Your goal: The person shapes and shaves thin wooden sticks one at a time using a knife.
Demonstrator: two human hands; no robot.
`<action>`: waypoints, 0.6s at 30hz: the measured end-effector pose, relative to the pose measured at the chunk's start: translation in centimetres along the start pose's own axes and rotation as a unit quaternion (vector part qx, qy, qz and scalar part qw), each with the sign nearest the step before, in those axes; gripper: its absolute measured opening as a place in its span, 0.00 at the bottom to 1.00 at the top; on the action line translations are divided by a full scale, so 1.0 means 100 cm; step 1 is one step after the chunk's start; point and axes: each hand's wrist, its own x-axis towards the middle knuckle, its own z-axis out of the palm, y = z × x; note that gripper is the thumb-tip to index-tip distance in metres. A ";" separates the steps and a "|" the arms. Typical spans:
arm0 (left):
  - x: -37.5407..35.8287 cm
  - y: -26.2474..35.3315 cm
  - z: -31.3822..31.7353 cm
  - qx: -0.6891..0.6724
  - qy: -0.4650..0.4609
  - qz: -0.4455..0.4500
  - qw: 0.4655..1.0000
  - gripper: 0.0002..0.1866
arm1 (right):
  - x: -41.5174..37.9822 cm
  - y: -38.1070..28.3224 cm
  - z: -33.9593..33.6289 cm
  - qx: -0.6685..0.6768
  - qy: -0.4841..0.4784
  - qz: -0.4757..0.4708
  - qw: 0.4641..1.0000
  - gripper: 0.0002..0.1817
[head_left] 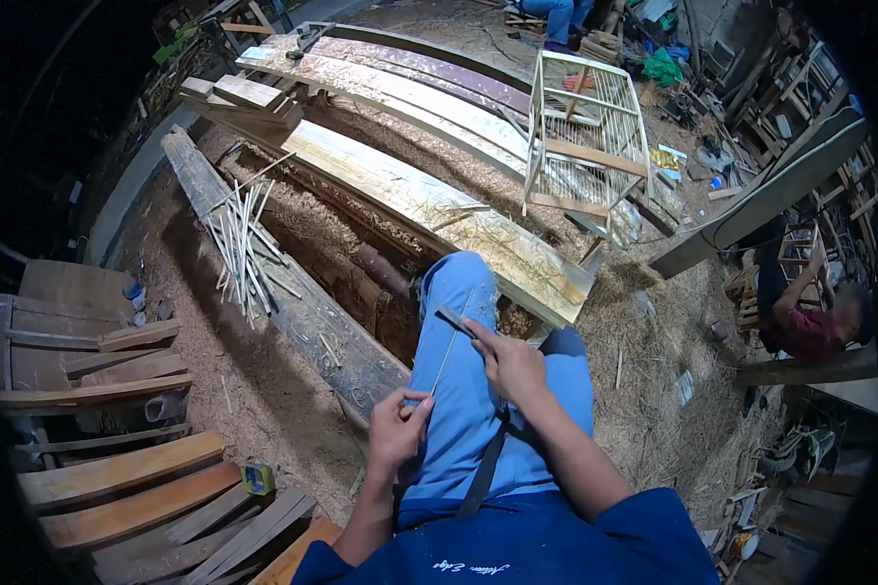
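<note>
My left hand point(397, 427) is closed, with thumb and finger pinching the lower end of a thin strip point(446, 356) over my left thigh. The strip runs up across the blue trousers toward a short flat grey blade point(456, 321). My right hand point(513, 368) is wrapped round that blade, its index finger stretched along it, close to the strip's upper part. To the left, a pile of thin pale sticks point(242, 244) lies across a weathered grey plank point(298, 322).
A thick pale board point(410, 200) lies ahead of my knees. Beyond it stands a slatted wooden frame point(595, 132). Cut wood pieces point(122, 478) and a yellow tape measure point(258, 479) are at lower left. Another person point(818, 317) sits at the right; a slanted board point(761, 200) stands nearby.
</note>
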 end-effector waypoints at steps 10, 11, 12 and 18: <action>0.023 0.005 0.010 0.000 -0.003 0.019 1.000 0.14 | -0.028 -0.026 0.005 0.060 -0.024 -0.086 0.994 0.21; 0.029 0.003 0.010 0.011 0.000 0.024 1.000 0.14 | -0.031 -0.029 0.001 0.057 -0.038 -0.078 0.995 0.21; 0.032 0.002 0.011 0.022 0.000 0.028 0.999 0.14 | -0.032 -0.030 -0.002 0.054 -0.050 -0.069 0.995 0.22; 0.015 -0.003 0.002 -0.012 -0.027 0.010 1.000 0.14 | -0.026 -0.017 0.008 0.042 -0.016 -0.060 0.997 0.22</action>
